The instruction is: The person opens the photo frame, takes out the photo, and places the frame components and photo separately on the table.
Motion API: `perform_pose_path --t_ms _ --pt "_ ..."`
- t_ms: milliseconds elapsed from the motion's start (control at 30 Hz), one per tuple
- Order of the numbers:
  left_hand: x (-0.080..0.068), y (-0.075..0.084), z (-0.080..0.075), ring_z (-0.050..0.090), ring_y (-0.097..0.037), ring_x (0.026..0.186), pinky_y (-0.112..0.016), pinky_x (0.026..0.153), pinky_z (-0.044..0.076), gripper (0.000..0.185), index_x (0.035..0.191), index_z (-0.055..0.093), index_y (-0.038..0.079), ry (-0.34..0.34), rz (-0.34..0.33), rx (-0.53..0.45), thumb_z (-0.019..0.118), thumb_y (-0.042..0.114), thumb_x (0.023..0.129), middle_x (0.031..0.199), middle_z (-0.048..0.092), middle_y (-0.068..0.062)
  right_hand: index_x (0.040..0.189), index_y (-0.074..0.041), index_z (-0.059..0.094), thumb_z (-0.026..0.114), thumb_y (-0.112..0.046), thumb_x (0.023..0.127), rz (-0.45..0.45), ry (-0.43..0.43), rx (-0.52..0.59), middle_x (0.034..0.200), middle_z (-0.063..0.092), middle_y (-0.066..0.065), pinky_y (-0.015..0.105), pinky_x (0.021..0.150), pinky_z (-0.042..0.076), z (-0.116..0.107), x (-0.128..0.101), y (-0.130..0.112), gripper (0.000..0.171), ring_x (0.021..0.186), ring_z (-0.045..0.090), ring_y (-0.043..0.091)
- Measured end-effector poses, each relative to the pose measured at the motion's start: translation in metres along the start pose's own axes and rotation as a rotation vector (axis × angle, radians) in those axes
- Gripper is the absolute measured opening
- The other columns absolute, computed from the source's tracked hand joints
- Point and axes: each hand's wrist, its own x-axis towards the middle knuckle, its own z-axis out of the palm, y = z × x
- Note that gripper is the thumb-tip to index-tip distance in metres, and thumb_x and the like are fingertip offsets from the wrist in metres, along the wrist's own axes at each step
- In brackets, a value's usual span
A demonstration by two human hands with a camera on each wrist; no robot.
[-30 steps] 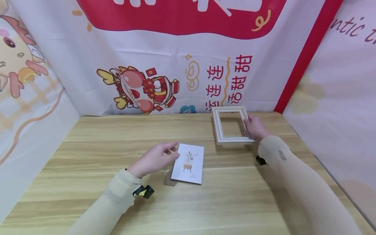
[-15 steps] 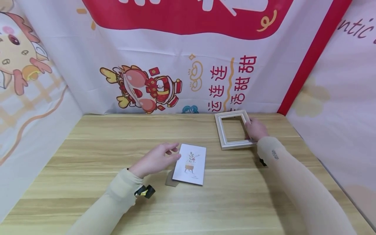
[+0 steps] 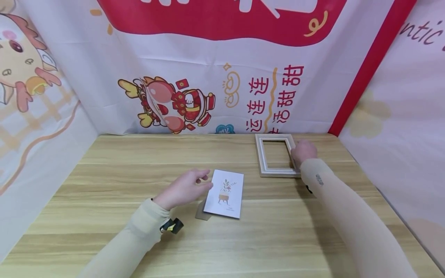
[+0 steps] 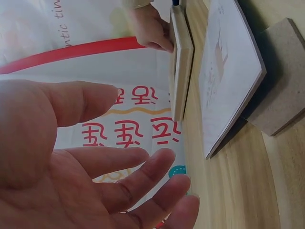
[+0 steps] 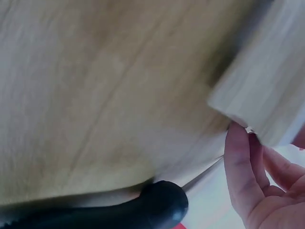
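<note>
Near the back right of the table, a white picture frame (image 3: 279,172) lies with its opening bare, showing wood through it. My right hand (image 3: 304,150) grips its right side; in the right wrist view the fingers (image 5: 240,167) curl at the edge of the frame (image 5: 271,81). At mid-table lies a white card (image 3: 226,195) printed with a potted plant. A brown board (image 3: 202,213) pokes out from beneath its lower left. My left hand (image 3: 184,188) hovers beside the card's left edge, fingers relaxed and spread from the thumb, holding nothing, as the left wrist view confirms.
The light wood table (image 3: 121,173) meets a printed cloth backdrop (image 3: 194,54) at its far edge. More printed cloth hangs along the left and right sides. A black wrist-camera mount (image 3: 172,226) sits on the left sleeve.
My right hand has lowered the frame from a raised, tilted position until it lies on the table. The left hand and the card stay about where they were.
</note>
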Motion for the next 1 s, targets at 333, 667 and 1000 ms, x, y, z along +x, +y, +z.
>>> perform_pose_path --t_ms 333,667,1000 --pt "0.004 0.007 0.020 0.060 -0.028 0.112 -0.046 0.094 0.051 0.058 0.145 0.048 -0.002 0.026 -0.035 0.120 0.064 0.029 0.098 0.135 0.057 -0.018 0.136 0.001 0.056 0.036 -0.042 0.106 -0.010 -0.047 0.074 0.131 0.056 0.027 0.056 0.098 0.042 -0.008 -0.009 -0.007 0.056 0.111 0.054 0.040" --pt "0.008 0.021 0.048 0.051 -0.040 0.125 -0.050 0.107 0.039 0.065 0.138 0.050 -0.011 0.082 -0.012 0.361 0.064 0.037 0.096 0.134 0.054 -0.029 0.147 -0.001 0.045 0.044 -0.048 0.103 -0.290 0.041 -0.050 0.144 0.044 0.031 0.060 0.108 0.030 -0.017 -0.058 -0.021 0.064 0.130 0.040 0.051" --pt "0.007 0.040 0.075 0.035 -0.048 0.137 -0.055 0.110 0.031 0.071 0.137 0.049 -0.013 0.056 0.008 0.419 0.069 0.039 0.092 0.141 0.045 -0.036 0.150 -0.005 0.042 0.055 -0.045 0.100 -0.375 -0.053 -0.016 0.150 0.033 0.032 0.064 0.111 0.022 -0.012 -0.105 -0.023 0.065 0.139 0.026 0.049"
